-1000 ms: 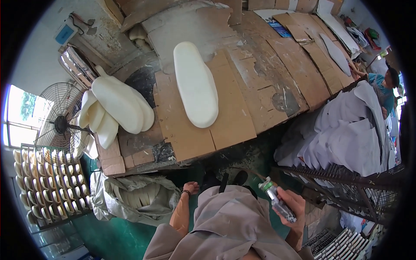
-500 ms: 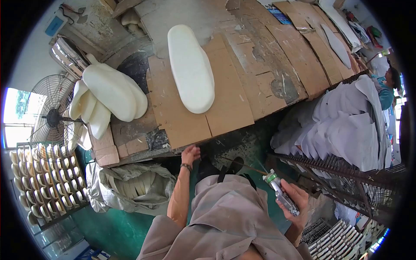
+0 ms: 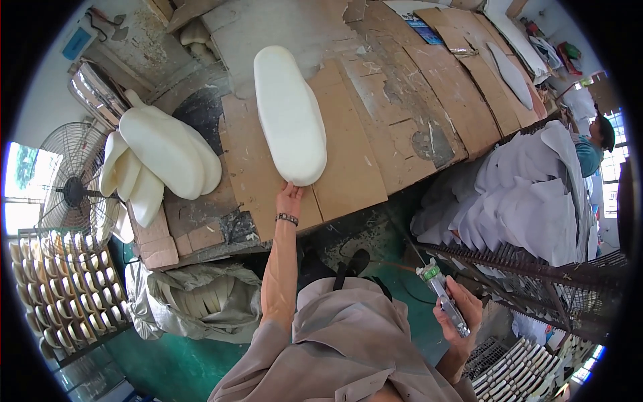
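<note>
A long white oval foam piece lies on the cardboard-covered workbench. My left hand reaches forward and touches the near end of that piece, fingers apart, a dark band on the wrist. My right hand stays low at my right side, shut on a slim tool with a green tip. A thin hose or wire runs from the tool toward the floor.
A stack of similar white pieces rests at the bench's left end beside a standing fan. Racks of small pale pieces fill the lower left. A sack lies under the bench. White sheets pile on a wire rack at right, with another person beyond.
My left hand rose from near my knee up to the bench edge and reached the white piece's near end. My head moved closer to the bench. The right hand kept the tool.
</note>
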`<state>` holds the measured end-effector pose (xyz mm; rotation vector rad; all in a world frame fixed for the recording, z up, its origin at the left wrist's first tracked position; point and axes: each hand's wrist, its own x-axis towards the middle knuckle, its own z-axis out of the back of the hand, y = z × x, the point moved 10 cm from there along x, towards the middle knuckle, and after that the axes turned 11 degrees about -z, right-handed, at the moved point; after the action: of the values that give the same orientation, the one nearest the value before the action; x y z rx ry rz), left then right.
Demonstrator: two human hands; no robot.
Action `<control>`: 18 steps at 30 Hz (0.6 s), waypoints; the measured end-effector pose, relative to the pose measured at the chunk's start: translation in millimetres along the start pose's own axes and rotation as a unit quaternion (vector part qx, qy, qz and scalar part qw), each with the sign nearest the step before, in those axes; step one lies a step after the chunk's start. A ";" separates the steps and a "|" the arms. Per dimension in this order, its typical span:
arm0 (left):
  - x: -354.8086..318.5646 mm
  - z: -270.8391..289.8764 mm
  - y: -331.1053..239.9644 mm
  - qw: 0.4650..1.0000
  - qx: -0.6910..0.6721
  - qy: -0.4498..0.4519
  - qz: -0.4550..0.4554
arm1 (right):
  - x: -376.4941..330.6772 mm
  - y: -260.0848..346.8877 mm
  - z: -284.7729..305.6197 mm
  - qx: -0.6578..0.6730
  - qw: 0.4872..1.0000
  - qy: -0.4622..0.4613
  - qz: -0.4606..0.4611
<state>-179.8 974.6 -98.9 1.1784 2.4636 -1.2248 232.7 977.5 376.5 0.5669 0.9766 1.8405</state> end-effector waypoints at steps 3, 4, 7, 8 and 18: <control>5.9 -2.7 1.7 0.999 -0.035 0.009 -0.006 | 13.3 19.9 -9.0 -0.002 0.999 -0.011 0.032; 8.6 1.1 -0.9 0.999 -0.041 0.005 -0.007 | 16.8 28.7 -11.3 0.009 0.998 -0.019 0.059; 13.6 -4.2 -10.2 0.999 -0.031 -0.003 -0.017 | 25.4 29.4 -23.7 0.039 0.998 -0.012 0.037; 12.7 -11.1 -12.8 1.000 -0.011 -0.004 -0.018 | 25.1 32.4 -26.3 0.044 0.998 -0.002 0.048; 3.2 -105.9 -115.5 0.989 -0.066 0.055 -0.124 | 40.3 48.9 -69.1 0.004 0.997 0.056 0.047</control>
<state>-242.4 1012.2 39.9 0.9528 2.7942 -1.0558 139.0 975.6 375.6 0.5273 1.0470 1.9712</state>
